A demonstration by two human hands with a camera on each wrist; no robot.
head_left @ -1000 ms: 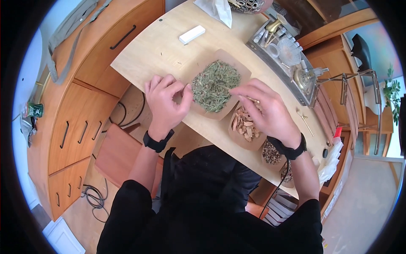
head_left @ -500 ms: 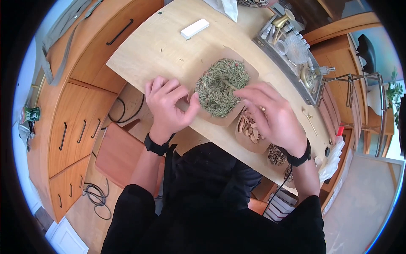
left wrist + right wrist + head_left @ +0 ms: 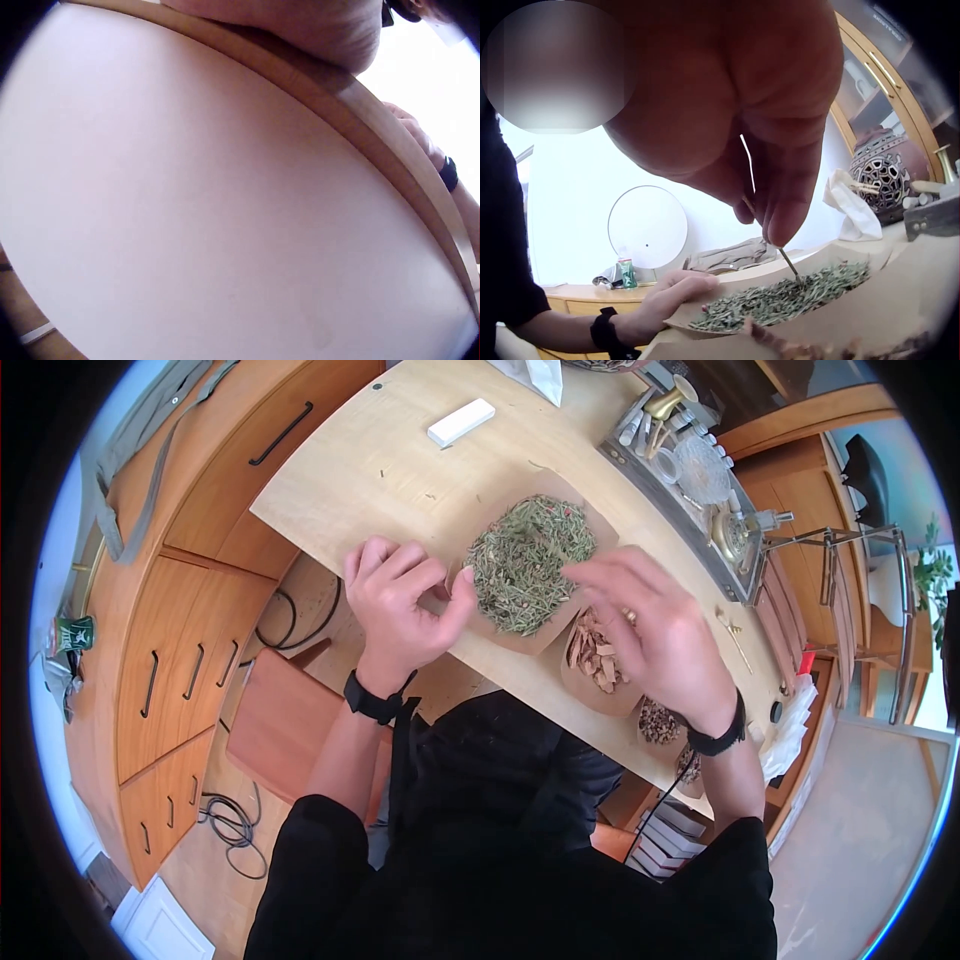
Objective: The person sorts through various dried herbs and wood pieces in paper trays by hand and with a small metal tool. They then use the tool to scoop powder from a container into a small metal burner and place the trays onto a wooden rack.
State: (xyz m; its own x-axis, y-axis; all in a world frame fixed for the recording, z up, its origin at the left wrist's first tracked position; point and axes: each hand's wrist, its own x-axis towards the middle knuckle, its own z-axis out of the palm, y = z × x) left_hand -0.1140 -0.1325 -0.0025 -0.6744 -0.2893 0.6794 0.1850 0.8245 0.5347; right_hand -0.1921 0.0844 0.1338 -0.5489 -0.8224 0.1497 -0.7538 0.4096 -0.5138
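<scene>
Dried green herb (image 3: 530, 565) fills a brown paper tray (image 3: 512, 639) near the table's front edge. My left hand (image 3: 405, 600) is at the tray's left side, thumb tip over the rim and fingers curled, pinching it. My right hand (image 3: 650, 635) is over the tray's right side. It pinches a thin metal rod (image 3: 788, 262) between thumb and fingers; in the right wrist view the rod slants down with its tip in the herb. A second tray of wood chips (image 3: 598, 655) sits partly under my right hand. The left wrist view mostly shows the table's pale underside (image 3: 187, 195).
Smaller trays of dark bits (image 3: 658, 722) continue to the right along the edge. A white block (image 3: 461, 423) lies at the back left. Behind, a grey tray (image 3: 690, 525) holds glassware and brass pieces. A small brass tool (image 3: 735, 638) lies at the right.
My right hand has shifted slightly right with the rod, and the hollow seen in the herb half a second ago is less marked. My left hand stays at the rim.
</scene>
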